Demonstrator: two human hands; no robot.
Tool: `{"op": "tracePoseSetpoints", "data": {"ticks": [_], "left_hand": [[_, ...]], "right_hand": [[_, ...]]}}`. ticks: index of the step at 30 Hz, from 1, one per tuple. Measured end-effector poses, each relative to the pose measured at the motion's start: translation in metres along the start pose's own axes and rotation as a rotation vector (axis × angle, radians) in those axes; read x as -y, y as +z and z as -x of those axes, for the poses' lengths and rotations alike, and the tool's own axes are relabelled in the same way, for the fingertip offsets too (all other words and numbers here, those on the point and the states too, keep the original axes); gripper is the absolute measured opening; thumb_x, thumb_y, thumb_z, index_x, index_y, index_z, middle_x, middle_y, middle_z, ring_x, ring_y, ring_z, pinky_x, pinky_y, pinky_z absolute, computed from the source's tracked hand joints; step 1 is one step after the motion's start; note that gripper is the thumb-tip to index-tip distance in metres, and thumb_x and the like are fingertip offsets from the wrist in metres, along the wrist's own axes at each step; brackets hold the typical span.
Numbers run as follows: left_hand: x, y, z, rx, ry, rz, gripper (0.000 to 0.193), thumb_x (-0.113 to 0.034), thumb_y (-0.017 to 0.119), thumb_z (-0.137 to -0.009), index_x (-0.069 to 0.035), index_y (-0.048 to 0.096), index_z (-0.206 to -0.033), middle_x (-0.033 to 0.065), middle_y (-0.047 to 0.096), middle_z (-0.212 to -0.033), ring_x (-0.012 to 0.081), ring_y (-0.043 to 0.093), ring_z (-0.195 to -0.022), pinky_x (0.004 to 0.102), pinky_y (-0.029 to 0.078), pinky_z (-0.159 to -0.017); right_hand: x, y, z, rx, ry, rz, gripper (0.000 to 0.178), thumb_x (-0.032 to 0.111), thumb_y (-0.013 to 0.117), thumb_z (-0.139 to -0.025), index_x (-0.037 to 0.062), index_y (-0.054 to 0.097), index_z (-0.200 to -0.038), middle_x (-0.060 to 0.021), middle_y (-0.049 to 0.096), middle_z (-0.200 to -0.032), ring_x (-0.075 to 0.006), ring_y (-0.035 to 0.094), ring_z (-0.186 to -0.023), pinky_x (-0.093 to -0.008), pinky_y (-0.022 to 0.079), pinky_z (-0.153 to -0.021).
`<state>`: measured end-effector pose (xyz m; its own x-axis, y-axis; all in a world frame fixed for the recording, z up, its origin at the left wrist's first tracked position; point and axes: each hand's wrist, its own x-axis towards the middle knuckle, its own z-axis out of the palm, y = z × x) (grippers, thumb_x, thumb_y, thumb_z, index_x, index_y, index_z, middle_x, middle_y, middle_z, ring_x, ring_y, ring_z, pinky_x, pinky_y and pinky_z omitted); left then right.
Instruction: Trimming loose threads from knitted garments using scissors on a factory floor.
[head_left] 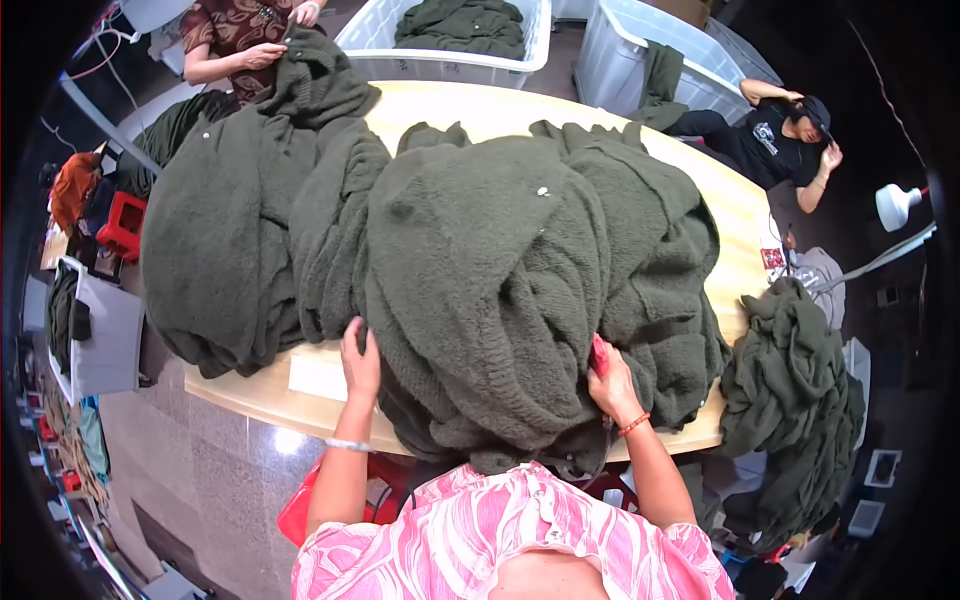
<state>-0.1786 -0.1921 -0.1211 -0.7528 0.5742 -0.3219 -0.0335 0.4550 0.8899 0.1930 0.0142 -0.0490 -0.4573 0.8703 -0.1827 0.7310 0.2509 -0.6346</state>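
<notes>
A large heap of dark green knit garments (470, 270) covers the middle of the table in front of me, with small pale buttons or tags on the top one. At its left edge, my left hand (361, 372) is open, fingers pointing up along the knit; whether it touches the cloth I cannot tell. My right hand (614, 385) is closed around a small red tool (599, 356), whose tip is hidden against the right side of the front garment. A further green garment pile (220, 240) lies to the left, beyond my left hand.
The wooden table (745, 220) has a curved edge; a white paper (315, 375) lies near it. Across it, a person's hand (262, 55) handles another garment. Large white bins (440, 66) stand behind. A person in black (770, 140) sits at far right; more garments (790, 400) hang nearby.
</notes>
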Motion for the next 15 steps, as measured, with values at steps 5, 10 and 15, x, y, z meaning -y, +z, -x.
{"op": "tracePoseSetpoints", "data": {"ticks": [5, 10, 15], "left_hand": [[0.045, 0.074, -0.016, 0.278, -0.304, 0.874, 0.053, -0.034, 0.043, -0.104, -0.003, 0.036, -0.147, 0.0106, 0.041, -0.149, 0.0236, 0.042, -0.131, 0.0332, 0.033, -0.11], [0.045, 0.137, -0.029, 0.624, -0.182, 0.913, 0.053, -0.033, 0.041, -0.105, -0.001, 0.035, -0.147, 0.0103, 0.04, -0.149, 0.0241, 0.039, -0.134, 0.0326, 0.032, -0.111], [0.045, 0.17, -0.056, 0.839, -0.058, 0.777, 0.052, -0.031, 0.042, -0.105, 0.001, 0.036, -0.146, 0.0107, 0.041, -0.149, 0.0245, 0.038, -0.134, 0.0327, 0.032, -0.11]], "right_hand": [[-0.001, -0.001, -0.004, 0.019, -0.021, -0.021, 0.041, 0.002, 0.059, -0.08, 0.0063, 0.053, -0.12, -0.0235, 0.058, -0.103, -0.0452, 0.058, -0.1, -0.0478, 0.047, -0.086], [-0.016, 0.013, -0.009, -0.051, 0.041, -0.085, 0.037, 0.003, 0.056, -0.082, 0.004, 0.056, -0.119, -0.0248, 0.064, -0.104, -0.0415, 0.061, -0.104, -0.0429, 0.048, -0.088], [-0.104, 0.035, -0.032, -0.133, 0.076, -0.244, 0.041, 0.007, 0.054, -0.089, -0.0011, 0.053, -0.129, -0.0187, 0.066, -0.118, -0.0294, 0.062, -0.107, -0.0353, 0.046, -0.095]]}}
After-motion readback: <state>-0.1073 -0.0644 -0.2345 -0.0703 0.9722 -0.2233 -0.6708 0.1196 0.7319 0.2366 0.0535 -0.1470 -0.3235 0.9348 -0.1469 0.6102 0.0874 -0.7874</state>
